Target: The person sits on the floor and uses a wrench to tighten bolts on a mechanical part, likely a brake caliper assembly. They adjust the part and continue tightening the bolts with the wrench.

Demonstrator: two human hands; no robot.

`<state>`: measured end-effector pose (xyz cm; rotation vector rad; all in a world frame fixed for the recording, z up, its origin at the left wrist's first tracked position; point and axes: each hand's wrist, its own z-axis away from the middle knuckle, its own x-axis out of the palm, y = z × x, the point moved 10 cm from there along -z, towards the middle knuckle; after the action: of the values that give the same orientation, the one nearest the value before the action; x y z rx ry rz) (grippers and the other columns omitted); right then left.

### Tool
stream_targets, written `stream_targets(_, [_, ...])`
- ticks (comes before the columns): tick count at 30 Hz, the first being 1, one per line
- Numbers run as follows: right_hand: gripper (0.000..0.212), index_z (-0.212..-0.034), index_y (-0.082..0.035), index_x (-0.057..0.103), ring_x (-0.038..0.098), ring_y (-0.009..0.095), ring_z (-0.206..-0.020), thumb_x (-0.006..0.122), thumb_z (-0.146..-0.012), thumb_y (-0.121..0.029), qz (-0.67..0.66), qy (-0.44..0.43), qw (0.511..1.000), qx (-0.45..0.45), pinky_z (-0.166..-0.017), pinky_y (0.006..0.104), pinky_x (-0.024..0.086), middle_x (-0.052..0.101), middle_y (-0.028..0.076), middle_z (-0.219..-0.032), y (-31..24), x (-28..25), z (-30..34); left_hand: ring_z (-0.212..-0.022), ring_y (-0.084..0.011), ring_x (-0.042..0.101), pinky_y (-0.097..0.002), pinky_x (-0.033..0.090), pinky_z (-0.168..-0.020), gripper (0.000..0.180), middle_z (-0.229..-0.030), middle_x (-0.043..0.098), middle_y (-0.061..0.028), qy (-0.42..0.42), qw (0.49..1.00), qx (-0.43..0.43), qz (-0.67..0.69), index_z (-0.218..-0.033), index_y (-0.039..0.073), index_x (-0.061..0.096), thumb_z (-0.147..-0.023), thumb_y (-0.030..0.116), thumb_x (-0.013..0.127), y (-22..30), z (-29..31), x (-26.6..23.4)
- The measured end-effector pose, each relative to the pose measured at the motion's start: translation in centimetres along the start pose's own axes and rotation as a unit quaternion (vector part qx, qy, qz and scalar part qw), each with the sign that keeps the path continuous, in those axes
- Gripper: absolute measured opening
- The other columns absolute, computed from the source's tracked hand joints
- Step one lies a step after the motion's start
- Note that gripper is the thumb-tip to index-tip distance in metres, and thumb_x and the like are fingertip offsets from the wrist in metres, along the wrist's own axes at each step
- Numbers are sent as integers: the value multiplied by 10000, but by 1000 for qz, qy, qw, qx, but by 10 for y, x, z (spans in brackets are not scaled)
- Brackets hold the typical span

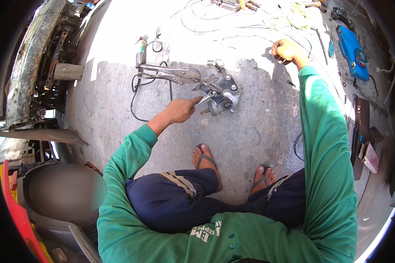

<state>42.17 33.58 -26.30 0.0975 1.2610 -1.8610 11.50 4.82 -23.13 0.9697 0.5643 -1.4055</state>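
Head view: metal mechanical assembly [226, 93] noted near the middle of the concrete floor [250, 144], with locking pliers [171, 73] set against it. A silver wrench-like handle [204, 100] at its near side appears pinched in the left hand's [180, 110] grip. Right hand [286, 51] well apart, fingers curled; whether anything is held cannot be told. Advisable: handle held square, assembly steadied against turning. Black power cord [133, 103] looped on the left, could be snagged; blue case [349, 44] laid toward the floor's right edge.

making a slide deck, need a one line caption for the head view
Left hand on a silver tool at a metal part, pliers alongside, right hand outstretched over the concrete floor.
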Motion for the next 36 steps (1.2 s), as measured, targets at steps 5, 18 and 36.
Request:
stream_targets(5, [183, -974, -77, 673, 610, 143, -581, 717, -927, -248, 5, -11, 1000, 2, -497, 325, 503, 643, 28, -769, -2, 7, -2, -826, -348, 716, -450, 541, -681, 508, -858, 708, -208, -57, 991, -4, 124, -1466, 21, 453, -993, 149, 589, 2, -1, 9])
stream_targets(18, [198, -1073, -55, 692, 585, 128, -561, 682, -935, -197, -15, -2, 1000, 6, -452, 317, 467, 667, 54, -805, 5, 13, -12, -783, -280, 724, -408, 567, -659, 497, -887, 703, -202, -125, 946, -116, 276, -1446, -2, 451, -997, 156, 594, 42, 29, 23])
stream_targets(36, [174, -980, -77, 654, 614, 156, -591, 706, -931, -236, 24, -13, 1000, 7, -505, 339, 508, 637, 32, -752, 4, 6, -4, -905, -327, 731, -432, 570, -703, 583, -932, 722, -217, -135, 945, -105, 279, -1528, -11, 371, -1017, 189, 567, 7, -4, 19])
